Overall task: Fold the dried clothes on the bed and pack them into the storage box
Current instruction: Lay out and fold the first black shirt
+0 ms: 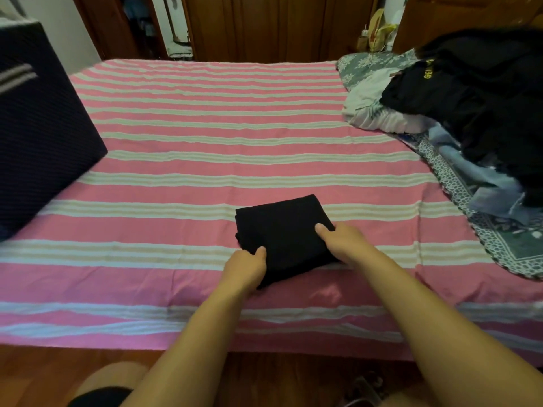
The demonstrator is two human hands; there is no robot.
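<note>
A black garment [282,230], folded into a small square, lies on the pink striped bed [205,136] near its front edge. My left hand [245,270] grips its near left corner, thumb on top. My right hand [342,242] grips its right edge, thumb lying on the cloth. The dark blue storage box [38,127] stands on the bed at the far left; its opening is out of view. A pile of unfolded dark and denim clothes [484,113] sits at the right.
A grey patterned blanket [505,239] and a pale pillow [376,110] lie under and beside the clothes pile at the right. Wooden wardrobe doors [264,24] stand behind the bed. Wooden floor [44,365] shows below the bed's front edge.
</note>
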